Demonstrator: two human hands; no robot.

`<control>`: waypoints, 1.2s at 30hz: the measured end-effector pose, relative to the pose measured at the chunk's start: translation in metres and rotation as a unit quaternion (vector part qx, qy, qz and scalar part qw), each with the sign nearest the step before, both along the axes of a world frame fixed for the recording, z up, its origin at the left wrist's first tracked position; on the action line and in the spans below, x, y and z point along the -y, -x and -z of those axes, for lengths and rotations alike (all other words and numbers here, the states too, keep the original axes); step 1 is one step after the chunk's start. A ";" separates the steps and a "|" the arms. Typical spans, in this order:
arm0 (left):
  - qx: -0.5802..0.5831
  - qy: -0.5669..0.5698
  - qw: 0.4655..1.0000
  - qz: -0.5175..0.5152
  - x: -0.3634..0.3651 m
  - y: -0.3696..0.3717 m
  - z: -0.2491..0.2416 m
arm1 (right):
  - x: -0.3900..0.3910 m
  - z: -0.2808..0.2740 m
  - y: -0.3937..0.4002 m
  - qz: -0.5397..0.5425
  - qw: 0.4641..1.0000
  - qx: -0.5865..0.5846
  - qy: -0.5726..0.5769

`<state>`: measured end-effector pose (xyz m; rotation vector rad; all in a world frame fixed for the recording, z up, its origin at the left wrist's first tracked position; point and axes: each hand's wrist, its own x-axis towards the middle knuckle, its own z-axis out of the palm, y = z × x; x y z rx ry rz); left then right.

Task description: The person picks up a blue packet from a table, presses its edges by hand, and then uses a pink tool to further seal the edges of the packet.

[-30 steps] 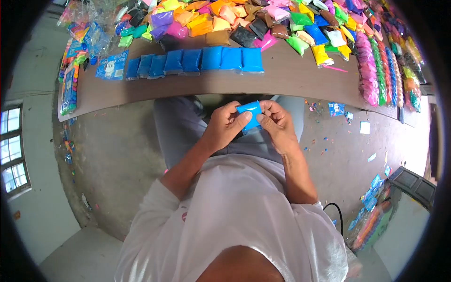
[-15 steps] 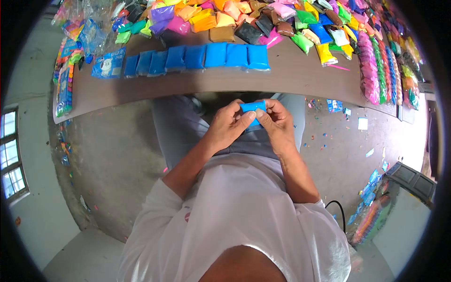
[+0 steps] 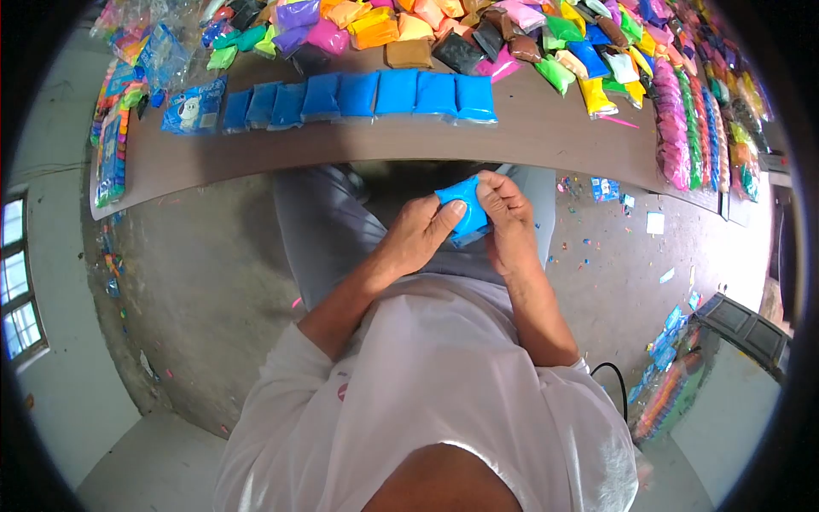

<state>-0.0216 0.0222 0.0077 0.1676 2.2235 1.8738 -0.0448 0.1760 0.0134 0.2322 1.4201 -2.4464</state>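
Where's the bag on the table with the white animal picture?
In the head view, the blue bag lies on the left side of the table, just beside the left end of the row of blue packets.

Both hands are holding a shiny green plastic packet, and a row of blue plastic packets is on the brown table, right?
Not quite: the head view shows the left hand and right hand holding a shiny blue plastic packet, not a green one. The row of blue plastic packets is on the brown table.

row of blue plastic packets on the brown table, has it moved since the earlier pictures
No: against the brown table, the row of blue plastic packets keeps its place; only the camera's view has shifted.
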 end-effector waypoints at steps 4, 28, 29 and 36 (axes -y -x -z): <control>0.020 -0.016 1.000 -0.010 0.001 0.001 -0.007 | -0.018 0.001 0.005 -0.100 0.991 0.047 0.068; 0.077 -0.093 0.992 -0.041 0.003 0.007 0.004 | -0.030 0.006 -0.001 -0.194 0.974 0.089 -0.072; 0.077 -0.093 0.992 -0.041 0.003 0.007 0.004 | -0.029 0.009 -0.002 -0.177 0.982 0.043 -0.051; 0.081 -0.127 0.987 -0.048 0.005 0.007 0.008 | -0.021 0.003 -0.007 -0.138 0.990 0.012 -0.018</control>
